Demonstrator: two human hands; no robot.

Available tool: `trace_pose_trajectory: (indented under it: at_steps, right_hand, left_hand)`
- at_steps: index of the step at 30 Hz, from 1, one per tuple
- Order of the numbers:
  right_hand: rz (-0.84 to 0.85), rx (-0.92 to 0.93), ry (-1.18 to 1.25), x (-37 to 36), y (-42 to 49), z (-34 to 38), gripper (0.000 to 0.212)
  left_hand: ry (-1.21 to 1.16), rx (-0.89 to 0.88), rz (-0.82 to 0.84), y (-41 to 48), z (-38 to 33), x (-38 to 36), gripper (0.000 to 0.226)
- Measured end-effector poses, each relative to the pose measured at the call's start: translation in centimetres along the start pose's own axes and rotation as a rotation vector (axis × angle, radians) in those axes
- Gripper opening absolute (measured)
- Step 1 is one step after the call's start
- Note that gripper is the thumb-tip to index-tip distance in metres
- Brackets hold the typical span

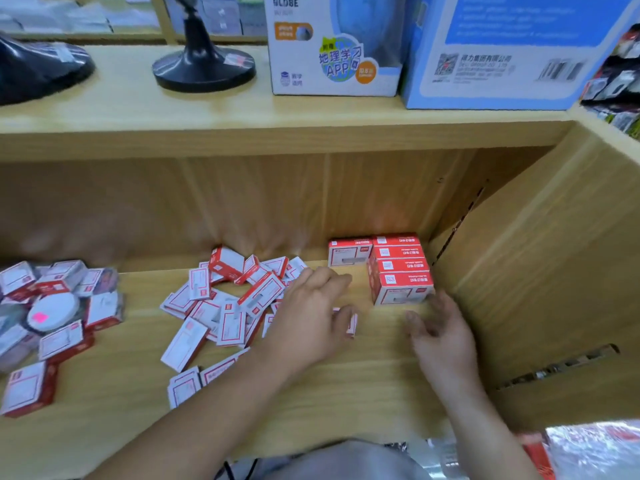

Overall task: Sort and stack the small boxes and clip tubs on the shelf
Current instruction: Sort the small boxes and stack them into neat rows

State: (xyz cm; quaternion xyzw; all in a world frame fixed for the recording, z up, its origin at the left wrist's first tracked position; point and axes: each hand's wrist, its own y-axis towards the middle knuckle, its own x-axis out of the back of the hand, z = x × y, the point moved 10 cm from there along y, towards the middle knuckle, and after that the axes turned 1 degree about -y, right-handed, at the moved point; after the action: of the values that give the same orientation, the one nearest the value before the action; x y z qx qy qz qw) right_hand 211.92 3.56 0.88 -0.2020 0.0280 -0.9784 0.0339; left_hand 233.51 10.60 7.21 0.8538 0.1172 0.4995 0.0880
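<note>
A loose heap of small red-and-white boxes point(228, 303) lies mid-shelf. My left hand point(311, 313) rests over the heap's right edge, with fingers and thumb curled round one small box point(351, 323) that is mostly hidden under it. A neat stack of the same boxes point(398, 268) stands in the back right corner. My right hand point(441, 330) hovers just in front of that stack, fingers relaxed and holding nothing. At the far left is another pile of boxes point(52, 341) around a round white clip tub point(53, 311) with a pink sticker.
The wooden shelf point(311, 393) is walled on the right by a side panel point(540, 289). On the shelf above stand a black lamp base point(204, 69) and globe cartons point(332, 46). Wrapped goods show at the bottom right.
</note>
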Motion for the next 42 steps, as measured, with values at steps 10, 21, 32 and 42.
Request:
trace_pose_trajectory:
  at_steps: [10,21,32,42]
  right_hand:
    - [0.137,0.361,-0.315,-7.4,-6.8,5.2,0.042]
    - [0.22,0.365,-0.607,-11.1,-7.7,6.0,0.046]
    - [0.34,0.257,-0.471,-10.9,-7.2,6.5,0.049]
    - [0.41,0.534,-0.808,-18.8,-12.1,8.8,0.067]
  left_hand:
    - [-0.015,0.19,-0.202,-12.0,7.2,8.8,0.02]
    - [0.05,0.126,0.027,-17.4,8.4,6.2,0.053]
    - [0.149,0.186,-0.155,-7.4,11.4,13.2,0.022]
    - [-0.1,0.381,-0.073,-17.5,14.5,12.6,0.056]
